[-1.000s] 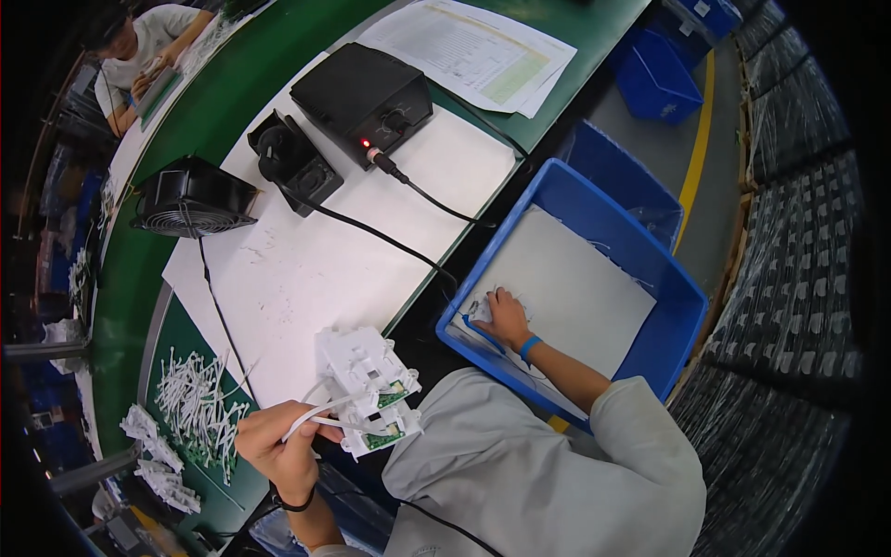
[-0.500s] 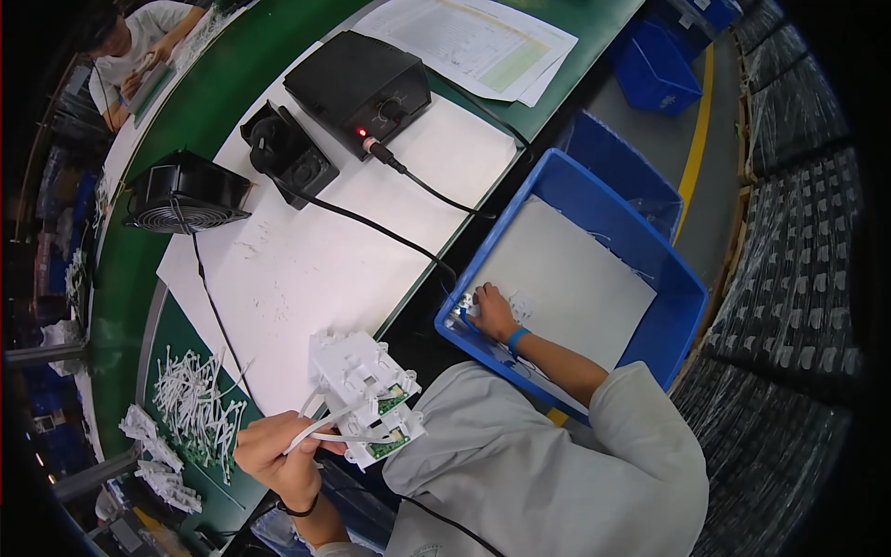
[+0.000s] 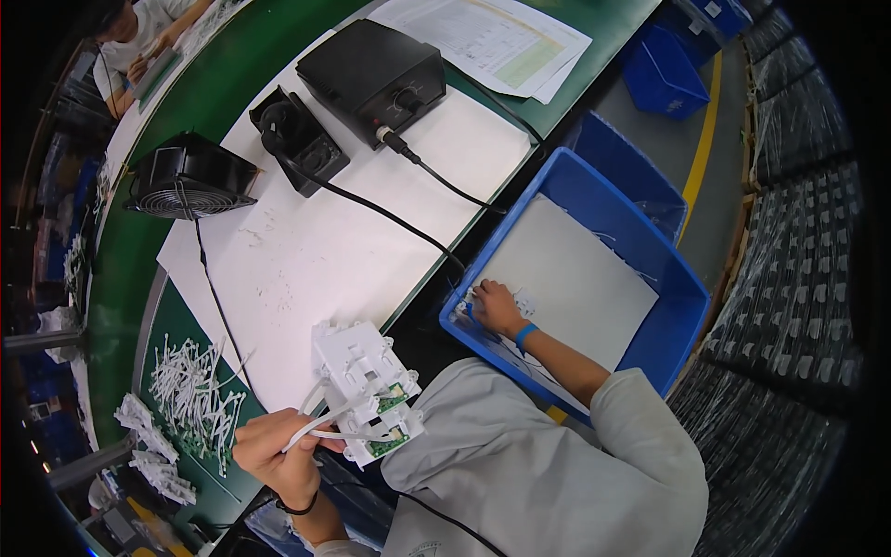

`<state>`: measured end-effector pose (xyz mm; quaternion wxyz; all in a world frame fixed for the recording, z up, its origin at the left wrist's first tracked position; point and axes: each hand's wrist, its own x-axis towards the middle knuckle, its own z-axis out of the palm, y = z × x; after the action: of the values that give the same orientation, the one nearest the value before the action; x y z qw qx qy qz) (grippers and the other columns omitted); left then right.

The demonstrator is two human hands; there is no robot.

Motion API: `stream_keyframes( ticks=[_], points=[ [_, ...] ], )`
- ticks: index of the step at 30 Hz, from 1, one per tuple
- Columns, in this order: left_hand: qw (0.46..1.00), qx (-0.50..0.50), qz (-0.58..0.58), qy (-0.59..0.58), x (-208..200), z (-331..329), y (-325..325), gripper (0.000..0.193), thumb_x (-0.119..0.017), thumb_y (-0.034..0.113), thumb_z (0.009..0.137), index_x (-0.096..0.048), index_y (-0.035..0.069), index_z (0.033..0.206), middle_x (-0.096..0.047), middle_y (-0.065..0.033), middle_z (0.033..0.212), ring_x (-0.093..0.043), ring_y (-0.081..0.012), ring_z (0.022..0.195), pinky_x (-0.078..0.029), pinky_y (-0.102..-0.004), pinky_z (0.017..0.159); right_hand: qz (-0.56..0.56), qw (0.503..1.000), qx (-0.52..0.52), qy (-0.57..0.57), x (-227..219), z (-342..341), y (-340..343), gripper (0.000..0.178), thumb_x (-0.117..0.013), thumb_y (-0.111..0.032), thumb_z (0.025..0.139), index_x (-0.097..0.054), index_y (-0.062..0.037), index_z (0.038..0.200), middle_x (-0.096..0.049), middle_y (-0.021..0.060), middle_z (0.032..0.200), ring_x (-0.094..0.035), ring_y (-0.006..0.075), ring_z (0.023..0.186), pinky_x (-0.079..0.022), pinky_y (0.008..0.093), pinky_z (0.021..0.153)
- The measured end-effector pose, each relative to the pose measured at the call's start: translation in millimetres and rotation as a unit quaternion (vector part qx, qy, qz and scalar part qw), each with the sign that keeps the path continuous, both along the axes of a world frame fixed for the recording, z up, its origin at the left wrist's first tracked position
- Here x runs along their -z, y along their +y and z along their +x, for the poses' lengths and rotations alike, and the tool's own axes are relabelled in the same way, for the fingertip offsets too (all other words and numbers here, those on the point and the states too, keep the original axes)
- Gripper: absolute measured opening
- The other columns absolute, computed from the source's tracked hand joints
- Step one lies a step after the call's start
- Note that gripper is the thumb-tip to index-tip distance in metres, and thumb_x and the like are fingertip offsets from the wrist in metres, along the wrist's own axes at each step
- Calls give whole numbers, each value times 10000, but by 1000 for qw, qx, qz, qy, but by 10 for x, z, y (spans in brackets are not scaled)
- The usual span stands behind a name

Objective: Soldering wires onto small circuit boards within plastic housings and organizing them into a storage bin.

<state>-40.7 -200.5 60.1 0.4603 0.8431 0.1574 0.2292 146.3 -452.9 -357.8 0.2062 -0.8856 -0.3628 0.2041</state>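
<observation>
My left hand (image 3: 278,457) is closed round several white cables (image 3: 320,422). From them hang white plastic housings (image 3: 357,360) with small green circuit boards (image 3: 388,399), held over the table's near edge. My right hand (image 3: 497,308) reaches into a blue bin (image 3: 577,160), its fingers bent down at the left corner over small white pieces (image 3: 466,304). What its fingertips grip is hidden. Beneath that hand a pale sheet (image 3: 575,278) lies in the bin.
A heap of white cables (image 3: 193,395) and white housings (image 3: 144,429) lie at the left. On the table stand a black fan (image 3: 190,176), a soldering-iron holder (image 3: 302,139) and a black control box (image 3: 371,74) with cords. A co-worker (image 3: 148,37) sits far left.
The view has shifted slightly. My left hand keeps the cables and housings, and my right hand stays at the same corner of the bin. The red light on the box no longer shows brightly.
</observation>
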Motion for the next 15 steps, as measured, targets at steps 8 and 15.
stream_keyframes(
  ticks=[8, 15],
  points=[
    [999, 11, -18, -34, 34, -107, 43, 467, -689, 365, 941, -710, -41, 712, -641, -59, 522, -587, -130, 427, -404, -220, 446, 86, 996, 12, -17, -322, 208, -888, 605, -697, -207, 820, -515, -16, 1365, -549, 215, 1349, -486, 410, 1277, -369, 486, 1109],
    [998, 25, -44, -43, 34, -41, -1, 290, -740, 211, 885, -744, -57, 775, -666, -70, 555, -579, -127, 445, -390, -222, 451, -18, 992, -104, -67, -153, 293, -1193, 676, -780, -115, 700, -539, -26, 1325, -524, 186, 1336, -500, 390, 1244, -417, 453, 1071]
  ],
)
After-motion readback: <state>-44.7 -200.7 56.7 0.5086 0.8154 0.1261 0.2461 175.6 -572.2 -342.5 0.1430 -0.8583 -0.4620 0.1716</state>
